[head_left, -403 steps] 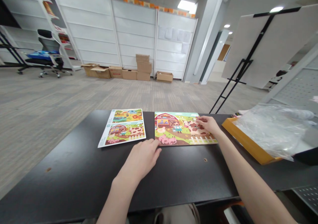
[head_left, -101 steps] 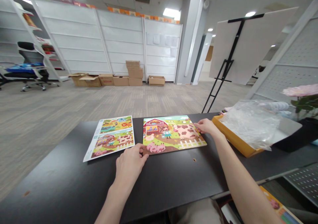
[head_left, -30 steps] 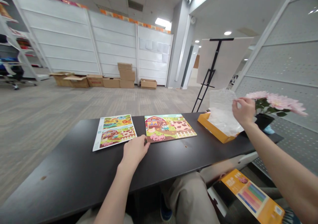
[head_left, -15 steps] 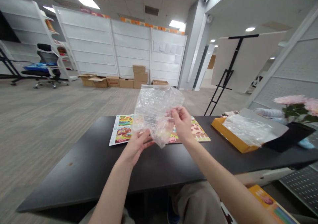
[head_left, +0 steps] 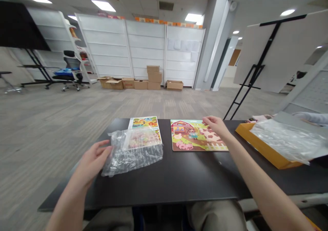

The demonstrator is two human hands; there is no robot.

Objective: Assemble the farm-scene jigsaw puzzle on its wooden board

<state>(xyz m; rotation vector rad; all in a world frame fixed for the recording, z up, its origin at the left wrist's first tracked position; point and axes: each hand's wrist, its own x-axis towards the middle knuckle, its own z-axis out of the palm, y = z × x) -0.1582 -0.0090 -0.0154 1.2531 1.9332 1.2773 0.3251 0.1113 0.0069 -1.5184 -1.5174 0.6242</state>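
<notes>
The clear plastic bag lies crumpled on the dark bench, its upper part over the lower half of a printed sheet. The left hand is at the bag's left edge, palm down, thumb and fingers slightly parted; whether the fingertips touch the plastic I cannot tell. Right of the sheet and apart from it, the farm picture board lies flat, showing a red barn, a figure, a spotted cow, pink pigs and a white fence. The right hand is at its upper right part, fingers loosely bent with the thumb near them; contact with the board is unclear, and I can make out nothing in its grasp.

Farther right on the bench is a yellow box with crumpled clear wrapping in it. Beyond the bench, an easel bears a pale panel, and cardboard boxes stand by the white shelving.
</notes>
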